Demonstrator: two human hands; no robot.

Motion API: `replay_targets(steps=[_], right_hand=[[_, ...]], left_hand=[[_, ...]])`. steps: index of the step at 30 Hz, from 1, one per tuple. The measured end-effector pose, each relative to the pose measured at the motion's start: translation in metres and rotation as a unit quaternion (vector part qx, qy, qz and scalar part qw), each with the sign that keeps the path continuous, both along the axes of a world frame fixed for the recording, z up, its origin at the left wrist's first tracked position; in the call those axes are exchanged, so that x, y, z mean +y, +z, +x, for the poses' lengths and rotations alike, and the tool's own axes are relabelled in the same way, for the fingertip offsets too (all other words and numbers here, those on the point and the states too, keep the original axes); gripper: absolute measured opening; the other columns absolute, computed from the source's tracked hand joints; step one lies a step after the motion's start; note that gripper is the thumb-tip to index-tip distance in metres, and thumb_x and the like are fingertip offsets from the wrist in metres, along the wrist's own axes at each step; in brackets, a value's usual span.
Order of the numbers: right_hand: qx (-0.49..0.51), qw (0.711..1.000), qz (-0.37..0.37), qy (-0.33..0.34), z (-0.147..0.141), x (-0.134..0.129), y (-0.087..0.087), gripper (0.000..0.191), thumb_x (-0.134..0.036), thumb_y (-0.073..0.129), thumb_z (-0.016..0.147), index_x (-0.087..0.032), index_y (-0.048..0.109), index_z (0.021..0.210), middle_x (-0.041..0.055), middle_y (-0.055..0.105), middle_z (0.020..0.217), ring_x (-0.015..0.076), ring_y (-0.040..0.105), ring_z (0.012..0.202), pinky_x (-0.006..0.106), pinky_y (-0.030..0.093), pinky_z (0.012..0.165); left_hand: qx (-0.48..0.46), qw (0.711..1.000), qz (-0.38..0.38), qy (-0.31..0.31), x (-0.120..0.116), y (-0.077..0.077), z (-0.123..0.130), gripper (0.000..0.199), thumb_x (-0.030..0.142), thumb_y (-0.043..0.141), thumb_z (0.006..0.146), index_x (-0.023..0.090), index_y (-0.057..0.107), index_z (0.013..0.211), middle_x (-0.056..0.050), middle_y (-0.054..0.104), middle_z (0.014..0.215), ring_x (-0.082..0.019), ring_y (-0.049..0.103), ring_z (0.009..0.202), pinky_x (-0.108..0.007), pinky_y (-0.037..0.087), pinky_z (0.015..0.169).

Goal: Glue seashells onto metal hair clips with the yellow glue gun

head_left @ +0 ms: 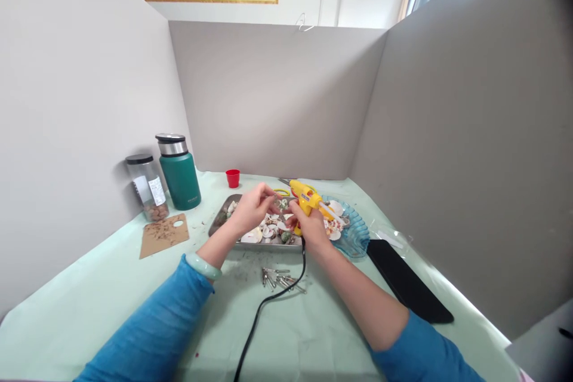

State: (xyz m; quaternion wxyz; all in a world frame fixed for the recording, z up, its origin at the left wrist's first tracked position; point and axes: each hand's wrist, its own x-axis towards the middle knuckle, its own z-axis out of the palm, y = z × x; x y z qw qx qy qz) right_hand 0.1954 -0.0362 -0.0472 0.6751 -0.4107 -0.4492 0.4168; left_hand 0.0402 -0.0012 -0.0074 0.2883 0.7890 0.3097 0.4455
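My right hand (pixel 314 231) is wrapped around the handle of a yellow hot glue gun (pixel 306 193), with a white glue stick (pixel 332 213) poking out of its back end. Its black cord (pixel 260 309) runs down toward me across the table. Just left of the gun, my left hand (pixel 256 206) hangs over a metal tray (pixel 264 247), fingers bent together in a pinch. Whatever is between those fingertips is too small to make out. Seashells (pixel 267 231) of several kinds fill the tray. Several silver metal clips (pixel 282 280) lie in a pile in front of it.
A blue glass dish (pixel 359 231) with shells stands right of the tray, near a long black pad (pixel 407 283). To the left are a green flask (pixel 179 179), a clear jar (pixel 150 191) and a brown card (pixel 165 236). Behind sits a red cup (pixel 233 178). Grey panels surround the table.
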Motion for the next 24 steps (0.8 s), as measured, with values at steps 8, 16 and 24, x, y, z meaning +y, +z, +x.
replay_targets(steps=[8, 16, 24], right_hand=[[0.045, 0.998, -0.002, 0.039, 0.0016, -0.005, 0.0052, 0.037, -0.039, 0.074, 0.061, -0.018, 0.056, 0.085, -0.0021, 0.061, 0.067, 0.0132, 0.06, 0.053, 0.023, 0.046, 0.045], [0.063, 0.996, 0.014, 0.061, 0.0021, -0.0062, 0.0052, 0.034, -0.034, 0.075, 0.06, -0.018, 0.059, 0.086, -0.0002, 0.062, 0.077, 0.0136, 0.06, 0.061, 0.024, 0.048, 0.05], [0.028, 0.999, 0.039, 0.018, 0.0009, -0.004, 0.0016, 0.034, -0.034, 0.073, 0.062, -0.019, 0.06, 0.089, -0.0001, 0.062, 0.08, 0.0127, 0.057, 0.062, 0.027, 0.05, 0.059]], left_hand=[[0.038, 0.998, 0.039, 0.042, -0.0079, -0.0033, 0.006, 0.013, 0.023, 0.052, 0.083, 0.016, 0.059, 0.092, -0.004, 0.069, 0.073, -0.015, 0.066, 0.066, -0.027, 0.053, 0.064], [0.01, 0.999, 0.044, 0.013, -0.0092, -0.0019, 0.0062, 0.008, 0.021, 0.051, 0.082, 0.016, 0.056, 0.084, -0.008, 0.068, 0.096, -0.013, 0.065, 0.069, -0.025, 0.052, 0.063], [0.043, 0.994, 0.085, 0.047, -0.008, -0.0009, 0.0052, 0.006, 0.019, 0.05, 0.081, 0.016, 0.055, 0.083, -0.006, 0.064, 0.089, -0.011, 0.061, 0.064, -0.024, 0.049, 0.061]])
